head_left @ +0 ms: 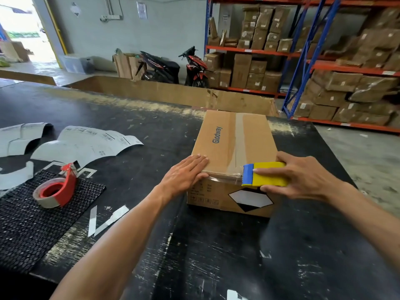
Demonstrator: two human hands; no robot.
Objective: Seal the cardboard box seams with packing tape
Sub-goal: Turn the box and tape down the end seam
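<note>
A closed brown cardboard box (218, 137) printed "Glodway" lies on the black table (151, 118). Clear tape runs along its top centre seam, and a fresh strip lies across the near top edge. My left hand (186, 173) presses flat on the box's near left corner, fingers together, holding nothing. My right hand (303, 176) grips a yellow and blue tape dispenser (265, 174) at the near right corner, its blue blade against the edge where the clear tape ends.
A red tape dispenser (57, 189) with a tape roll rests on a black textured mat (28, 224) at the left. Label backing sheets (86, 144) lie beyond it. An open cardboard bin (173, 92) stands behind the table. Shelves of parcels (324, 61) and two motorbikes (173, 66) are farther back.
</note>
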